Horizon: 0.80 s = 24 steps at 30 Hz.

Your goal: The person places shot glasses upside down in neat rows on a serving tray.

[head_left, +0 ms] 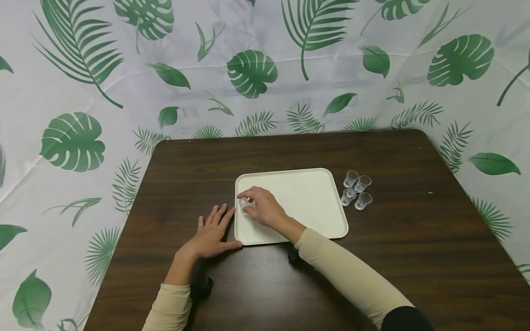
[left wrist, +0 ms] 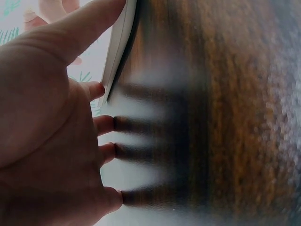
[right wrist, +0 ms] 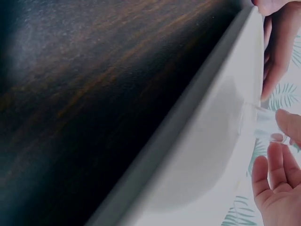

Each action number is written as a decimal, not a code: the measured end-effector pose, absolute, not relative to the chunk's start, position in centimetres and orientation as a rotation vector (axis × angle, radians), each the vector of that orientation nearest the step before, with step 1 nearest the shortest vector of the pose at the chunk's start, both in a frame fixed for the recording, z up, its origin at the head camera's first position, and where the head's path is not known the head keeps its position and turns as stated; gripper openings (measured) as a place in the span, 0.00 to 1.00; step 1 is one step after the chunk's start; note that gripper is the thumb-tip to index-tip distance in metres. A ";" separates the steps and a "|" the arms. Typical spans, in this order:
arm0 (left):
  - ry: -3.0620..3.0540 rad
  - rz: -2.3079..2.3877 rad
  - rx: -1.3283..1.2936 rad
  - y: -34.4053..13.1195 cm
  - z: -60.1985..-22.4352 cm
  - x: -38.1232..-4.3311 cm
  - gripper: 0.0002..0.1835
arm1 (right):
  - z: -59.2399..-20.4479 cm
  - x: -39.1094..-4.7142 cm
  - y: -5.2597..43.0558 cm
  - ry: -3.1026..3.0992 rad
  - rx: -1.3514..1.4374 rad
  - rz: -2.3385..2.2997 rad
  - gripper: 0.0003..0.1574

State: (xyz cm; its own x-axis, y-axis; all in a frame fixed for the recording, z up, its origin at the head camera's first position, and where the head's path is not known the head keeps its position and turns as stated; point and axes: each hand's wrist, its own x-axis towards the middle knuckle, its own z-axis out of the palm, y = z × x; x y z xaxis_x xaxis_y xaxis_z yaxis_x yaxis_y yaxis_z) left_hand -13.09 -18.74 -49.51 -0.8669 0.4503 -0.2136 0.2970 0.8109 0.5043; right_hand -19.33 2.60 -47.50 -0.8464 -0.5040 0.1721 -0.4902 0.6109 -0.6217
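Observation:
A small clear cup (head_left: pixel 243 202) is over the left end of a white rectangular tray (head_left: pixel 302 197). My right hand (head_left: pixel 263 207) pinches this cup between thumb and fingers. In the right wrist view the cup (right wrist: pixel 256 121) has one end against or very close to the tray; I cannot tell which. Beside the tray's near left corner, my left hand (head_left: pixel 210 235) lies with fingers spread on the dark table. Its thumb and index finger touch the tray's rim, and the left wrist view shows the other fingertips (left wrist: pixel 107 153) on the wood.
Several more clear cups (head_left: pixel 363 183) stand in a tight cluster just right of the tray. The dark wood-grain table (head_left: pixel 414 257) extends around the tray on every side. Behind it hangs a white cloth (head_left: pixel 198 96) with green leaves.

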 end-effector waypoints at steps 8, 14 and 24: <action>2.662 0.678 0.585 -18.3 -49.6 -13.0 0.56 | -47.8 -19.2 3.2 2.781 -0.863 -1.099 0.24; 2.663 0.662 0.565 -18.2 -48.9 -12.9 0.55 | -47.6 -19.3 2.9 2.757 -0.836 -1.083 0.31; 2.655 0.616 0.538 -18.4 -48.5 -13.0 0.55 | -46.6 -19.2 3.4 2.728 -0.759 -1.129 0.38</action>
State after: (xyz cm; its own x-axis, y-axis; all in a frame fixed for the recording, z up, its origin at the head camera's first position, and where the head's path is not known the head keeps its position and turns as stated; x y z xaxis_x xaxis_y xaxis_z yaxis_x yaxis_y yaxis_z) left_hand -12.98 -18.37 -48.49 -0.8621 0.4370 -0.2565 0.2795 0.8324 0.4786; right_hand -19.19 3.35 -46.61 -0.8720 -0.4791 0.1006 -0.4101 0.6024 -0.6848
